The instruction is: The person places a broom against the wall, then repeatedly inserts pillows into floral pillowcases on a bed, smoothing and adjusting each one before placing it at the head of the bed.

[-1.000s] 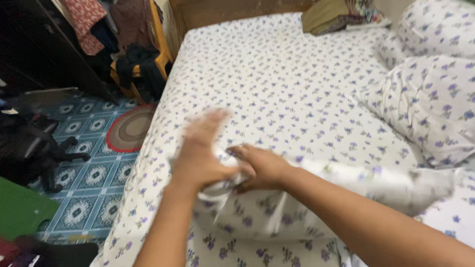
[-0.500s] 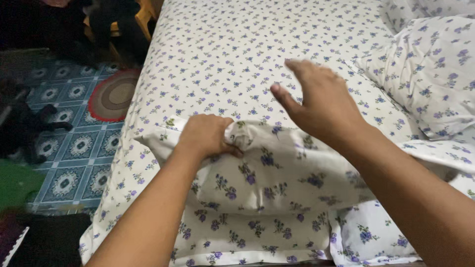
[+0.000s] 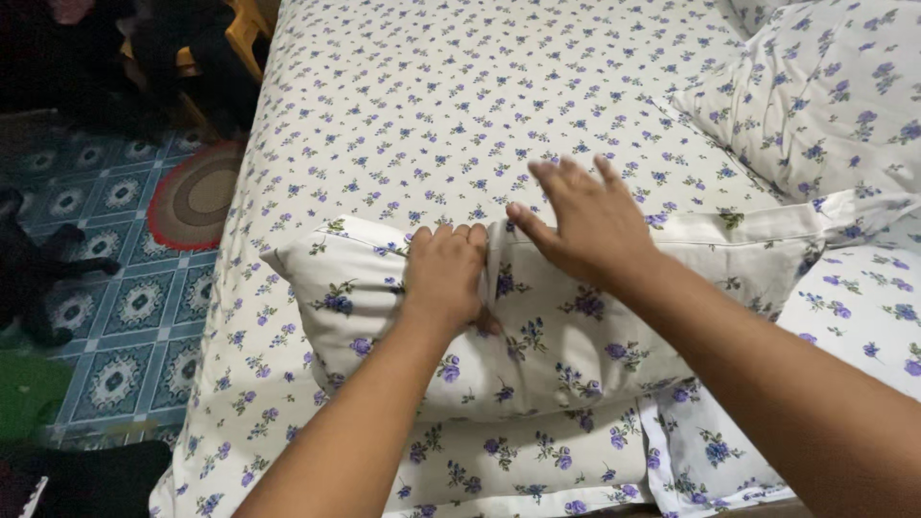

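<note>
So the pillow (image 3: 537, 326) is now being pressed down near the front edge of the bed (image 3: 460, 105), lying crosswise in its white case with purple flowers. Half a second back the right hand (image 3: 590, 225) was being held up in the air above it; now it's being laid flat on the top edge, fingers spread and open, nothing gripped. The left hand (image 3: 446, 273) is being kept closed, a bunch of the case fabric being pinched just beside the right one. Looks like the stuffing part is being wrapped up and the pillow is being patted into shape.

The bed is being covered by a matching flowered sheet, with more pillows (image 3: 825, 105) being stacked at the far right. A patterned blue tile floor (image 3: 125, 307) and a round red-rimmed mat (image 3: 192, 197) are being shown on the left.
</note>
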